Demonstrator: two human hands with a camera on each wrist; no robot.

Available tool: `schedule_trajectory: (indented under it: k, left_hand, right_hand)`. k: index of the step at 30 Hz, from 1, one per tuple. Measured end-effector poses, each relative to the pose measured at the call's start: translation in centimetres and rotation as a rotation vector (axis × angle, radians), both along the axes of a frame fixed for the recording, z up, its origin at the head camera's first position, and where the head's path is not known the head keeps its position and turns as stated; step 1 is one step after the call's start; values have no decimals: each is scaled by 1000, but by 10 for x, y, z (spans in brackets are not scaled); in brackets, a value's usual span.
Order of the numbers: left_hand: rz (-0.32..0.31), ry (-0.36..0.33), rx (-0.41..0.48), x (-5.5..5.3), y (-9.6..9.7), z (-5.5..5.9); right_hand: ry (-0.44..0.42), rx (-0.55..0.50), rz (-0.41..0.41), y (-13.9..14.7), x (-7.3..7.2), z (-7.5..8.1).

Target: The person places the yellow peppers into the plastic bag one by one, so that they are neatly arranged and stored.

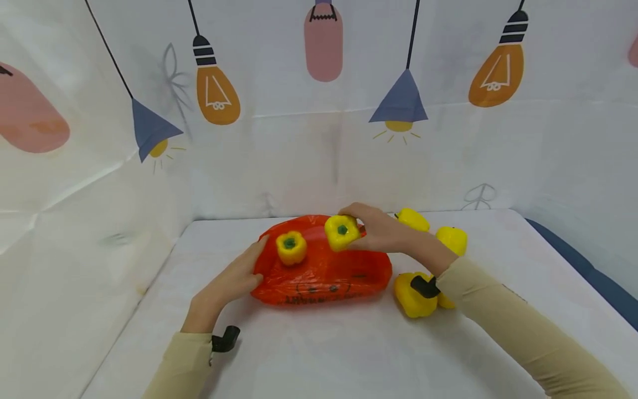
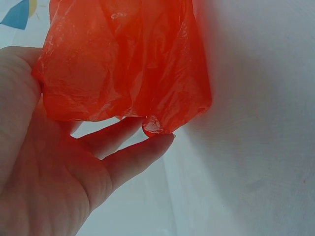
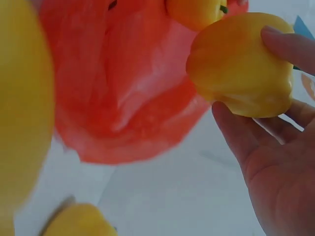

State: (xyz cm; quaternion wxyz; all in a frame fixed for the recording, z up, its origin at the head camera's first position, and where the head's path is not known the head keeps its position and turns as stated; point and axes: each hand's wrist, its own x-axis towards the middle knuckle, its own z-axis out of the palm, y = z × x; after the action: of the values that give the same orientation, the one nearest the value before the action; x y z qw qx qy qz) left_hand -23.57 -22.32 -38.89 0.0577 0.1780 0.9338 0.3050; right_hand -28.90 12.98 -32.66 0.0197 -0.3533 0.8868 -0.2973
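My right hand (image 1: 381,230) grips a yellow bell pepper (image 1: 340,234) above the red plastic bag (image 1: 324,271). The right wrist view shows this held pepper (image 3: 241,64) between the thumb and the fingers. Another yellow bell pepper (image 1: 291,249), green stem up, sits on the left part of the bag. With thumb and fingers on either side, my left hand (image 1: 234,280) holds the bag's left end. In the left wrist view a bit of the bag (image 2: 128,64) is bunched at the fingertips.
On the white table (image 1: 319,349), right of the bag, lie more peppers: one at the back (image 1: 412,219), one farther right (image 1: 452,239) and one in front (image 1: 413,293), with another partly hidden behind my right wrist. A printed sheet (image 1: 299,160) walls the back.
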Motion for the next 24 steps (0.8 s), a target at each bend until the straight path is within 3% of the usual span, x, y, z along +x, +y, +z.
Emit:
schedule_trajectory:
  k: [7,13,24]
  left_hand:
    - [7,-23,1,1,2,2]
    - [7,-36,-1,2,5,1]
    - [18,-41,-22,3,7,1]
  right_hand:
    - [-38,69,-39,-32,-11,-18]
    - [-54,69,-96,-52,-19,-32]
    - [-127,95,-185,-65,-25,-53]
